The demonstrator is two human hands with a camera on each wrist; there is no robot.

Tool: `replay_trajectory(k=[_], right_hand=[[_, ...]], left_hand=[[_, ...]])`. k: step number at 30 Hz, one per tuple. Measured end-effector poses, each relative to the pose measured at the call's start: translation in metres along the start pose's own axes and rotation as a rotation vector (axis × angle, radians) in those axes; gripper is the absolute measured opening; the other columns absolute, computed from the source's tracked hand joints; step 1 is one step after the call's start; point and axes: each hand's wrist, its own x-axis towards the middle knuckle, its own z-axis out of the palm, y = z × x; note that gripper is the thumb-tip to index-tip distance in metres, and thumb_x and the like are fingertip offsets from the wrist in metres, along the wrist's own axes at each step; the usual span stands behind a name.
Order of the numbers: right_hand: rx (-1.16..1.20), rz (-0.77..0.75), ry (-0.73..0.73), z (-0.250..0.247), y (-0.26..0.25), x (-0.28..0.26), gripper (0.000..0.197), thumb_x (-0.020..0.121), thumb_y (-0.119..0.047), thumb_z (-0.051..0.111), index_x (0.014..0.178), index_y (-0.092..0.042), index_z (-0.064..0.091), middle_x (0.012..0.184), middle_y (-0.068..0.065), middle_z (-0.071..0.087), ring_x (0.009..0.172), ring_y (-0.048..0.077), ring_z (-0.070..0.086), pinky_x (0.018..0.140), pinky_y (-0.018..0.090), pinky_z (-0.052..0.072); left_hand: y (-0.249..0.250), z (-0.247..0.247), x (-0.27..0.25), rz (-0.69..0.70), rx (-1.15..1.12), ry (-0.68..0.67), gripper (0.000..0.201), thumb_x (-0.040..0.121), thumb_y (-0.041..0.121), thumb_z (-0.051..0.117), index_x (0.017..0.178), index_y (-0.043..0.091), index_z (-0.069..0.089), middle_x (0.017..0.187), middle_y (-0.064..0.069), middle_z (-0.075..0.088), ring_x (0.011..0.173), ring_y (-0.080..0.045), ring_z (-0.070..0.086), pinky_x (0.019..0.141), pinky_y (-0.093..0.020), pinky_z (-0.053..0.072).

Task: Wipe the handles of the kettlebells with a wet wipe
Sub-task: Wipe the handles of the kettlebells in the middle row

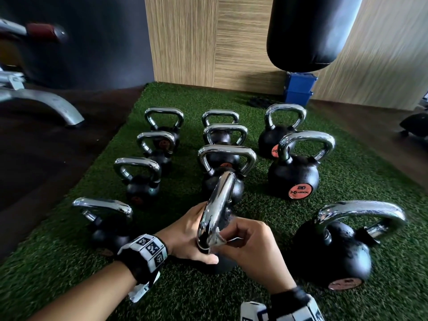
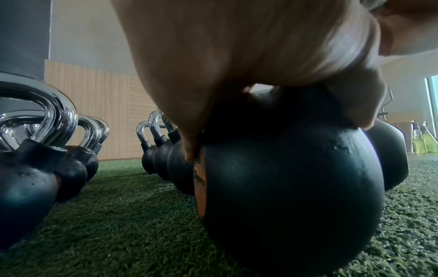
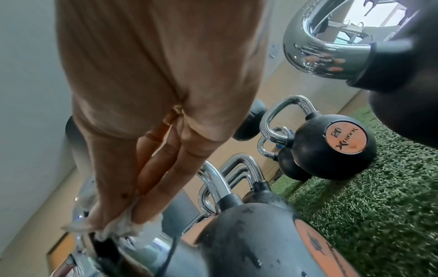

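Observation:
Several black kettlebells with chrome handles stand on green turf [image 1: 278, 214]. The nearest middle kettlebell [image 1: 222, 265] has its handle [image 1: 216, 207] turned edge-on to me. My left hand [image 1: 185, 235] grips it where the handle meets the ball, thumb underneath; in the left wrist view the hand [image 2: 237, 56] lies curled over the black ball [image 2: 296, 187]. My right hand [image 1: 247, 246] pinches a crumpled white wet wipe [image 1: 218, 239] against the handle's near leg. The right wrist view shows the fingers [image 3: 151, 187] pressing the wipe [image 3: 118, 226] onto the chrome.
A large kettlebell [image 1: 335, 251] stands close on the right, a smaller one [image 1: 104, 223] on the left. A black punching bag [image 1: 310, 31] hangs over blue crates [image 1: 298, 89] at the back. A grey bench frame [image 1: 46, 103] stands on the dark floor at left.

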Motion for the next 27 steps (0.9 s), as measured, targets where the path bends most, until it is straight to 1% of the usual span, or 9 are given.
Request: replay_trajectory(k=[3, 6, 10, 14, 16, 18, 21, 24, 27], right_hand=[[-0.025, -0.018, 0.028, 0.002, 0.006, -0.001, 0.025, 0.060, -0.038, 0.092, 0.074, -0.025, 0.075, 0.077, -0.005, 0.076, 0.068, 0.013, 0.072, 0.067, 0.042, 0.061], [-0.063, -0.025, 0.048, 0.006, 0.012, -0.001, 0.022, 0.060, -0.037, 0.092, 0.074, -0.029, 0.076, 0.075, -0.012, 0.076, 0.067, 0.007, 0.072, 0.064, 0.026, 0.060], [-0.113, 0.013, 0.019, 0.003, 0.019, 0.005, 0.022, 0.066, -0.023, 0.088, 0.086, -0.027, 0.081, 0.081, -0.015, 0.077, 0.075, 0.002, 0.074, 0.075, 0.028, 0.061], [-0.280, -0.049, -0.170, -0.004, 0.017, 0.026, 0.022, 0.082, -0.017, 0.079, 0.103, -0.023, 0.079, 0.098, -0.012, 0.074, 0.087, 0.001, 0.069, 0.081, 0.020, 0.056], [-0.324, -0.014, -0.252, -0.007, 0.014, 0.037, 0.015, 0.087, -0.015, 0.076, 0.102, -0.018, 0.075, 0.099, -0.011, 0.069, 0.088, 0.006, 0.067, 0.078, 0.018, 0.055], [-0.376, -0.037, -0.332, -0.008, 0.010, 0.045, 0.013, 0.088, -0.012, 0.073, 0.101, -0.015, 0.076, 0.101, -0.008, 0.067, 0.090, 0.009, 0.067, 0.078, 0.021, 0.057], [-0.308, -0.092, -0.439, -0.011, 0.007, 0.052, 0.017, 0.087, -0.006, 0.073, 0.101, -0.014, 0.079, 0.108, -0.005, 0.070, 0.098, 0.010, 0.068, 0.085, 0.032, 0.058], [-0.122, -0.105, -0.493, -0.016, 0.006, 0.056, 0.018, 0.087, -0.008, 0.076, 0.104, -0.012, 0.079, 0.116, 0.000, 0.070, 0.111, 0.015, 0.067, 0.097, 0.038, 0.054], [-0.192, -0.072, -0.506, -0.015, 0.009, 0.060, 0.020, 0.085, -0.004, 0.074, 0.101, -0.015, 0.079, 0.110, -0.005, 0.072, 0.107, 0.009, 0.067, 0.094, 0.033, 0.055]], left_hand=[[0.002, 0.000, -0.001, 0.004, 0.028, 0.015, 0.124, 0.063, 0.036, 0.098, 0.146, 0.037, 0.005, 0.140, 0.022, 0.033, 0.134, 0.005, 0.040, 0.101, 0.010, 0.018], [0.004, -0.001, 0.000, 0.046, 0.012, 0.040, 0.114, 0.061, 0.029, 0.099, 0.136, 0.046, 0.014, 0.134, 0.034, 0.027, 0.124, 0.024, 0.037, 0.097, 0.012, 0.019], [0.010, -0.003, -0.001, 0.070, 0.010, 0.050, 0.107, 0.061, 0.023, 0.100, 0.128, 0.053, 0.022, 0.137, 0.032, 0.029, 0.132, 0.004, 0.038, 0.103, 0.007, 0.021], [0.017, -0.005, -0.001, 0.086, -0.008, 0.051, 0.110, 0.060, 0.019, 0.100, 0.133, 0.048, 0.024, 0.147, 0.008, 0.040, 0.141, -0.009, 0.042, 0.117, -0.011, 0.029], [0.018, -0.005, -0.002, 0.078, -0.032, 0.044, 0.115, 0.059, 0.017, 0.101, 0.138, 0.041, 0.021, 0.150, 0.000, 0.040, 0.143, -0.014, 0.041, 0.122, -0.024, 0.032], [0.017, -0.005, -0.003, 0.051, -0.070, 0.042, 0.120, 0.059, 0.018, 0.101, 0.141, 0.040, 0.017, 0.152, 0.001, 0.039, 0.143, -0.012, 0.042, 0.122, -0.031, 0.035], [0.016, -0.005, -0.003, 0.027, -0.075, 0.030, 0.122, 0.059, 0.020, 0.101, 0.151, 0.027, 0.021, 0.152, 0.000, 0.040, 0.143, -0.015, 0.043, 0.120, -0.039, 0.039], [0.015, -0.005, -0.002, 0.046, -0.085, 0.033, 0.121, 0.060, 0.020, 0.100, 0.147, 0.042, 0.019, 0.155, -0.002, 0.039, 0.146, -0.017, 0.040, 0.121, -0.043, 0.037], [0.014, -0.004, -0.002, 0.047, -0.077, 0.042, 0.119, 0.055, 0.030, 0.098, 0.140, 0.049, 0.017, 0.156, -0.003, 0.038, 0.147, -0.019, 0.039, 0.121, -0.044, 0.037]])
